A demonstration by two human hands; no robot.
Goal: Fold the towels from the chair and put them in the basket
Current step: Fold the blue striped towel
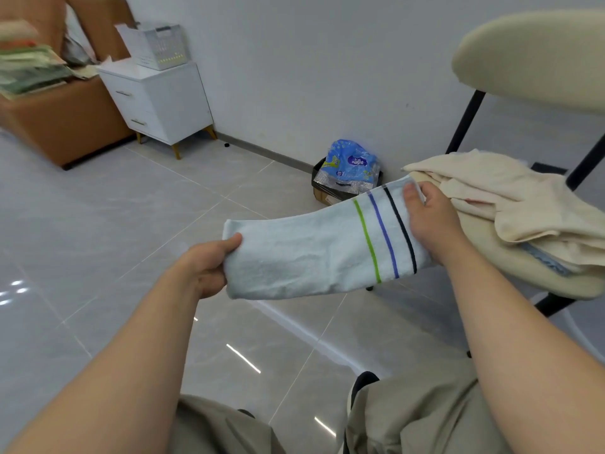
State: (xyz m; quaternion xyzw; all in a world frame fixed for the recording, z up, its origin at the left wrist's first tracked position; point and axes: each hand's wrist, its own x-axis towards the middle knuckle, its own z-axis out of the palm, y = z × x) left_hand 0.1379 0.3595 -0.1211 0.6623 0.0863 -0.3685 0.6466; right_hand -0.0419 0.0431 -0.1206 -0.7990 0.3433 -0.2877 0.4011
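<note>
- The striped towel (311, 257) is pale blue terry with a nubbly pile. It is folded into a long band and held stretched in the air over the floor, just left of the chair seat.
- Three thin stripes cross its right end: green, blue, then black.
- The left hand (209, 263) grips the towel's rounded left end, thumb on top and fingers curled beneath.
- The right hand (429, 221) grips the striped end, thumb lying on the upper face; its fingers are hidden under the cloth. The hands are well apart, one at each end of the band.
- The chair (491, 276) on the right has a rounded, padded cream seat, a matching curved backrest and thin black tube legs.
- A rumpled heap of cream towels (507, 198) lies on the seat, soft and creased, just beyond the right hand.
- A blue-grey cloth edge (543, 260) peeks out beneath the heap.
- The floor (131, 208) is large glossy grey tiles that mirror the ceiling lights.
- Far left, a boxy white nightstand (163, 103) with two drawers stands on slim gold legs.
- A white slotted storage basket (160, 44) sits on top of it.
- A tan leather-look sofa (65, 122) stands beside the nightstand, with blurred papers piled on it.
- By the wall, a crinkled blue plastic packet (352, 165) rests in a small dark-rimmed box.
- Loose khaki trousers (425, 414) fill the near edge.
</note>
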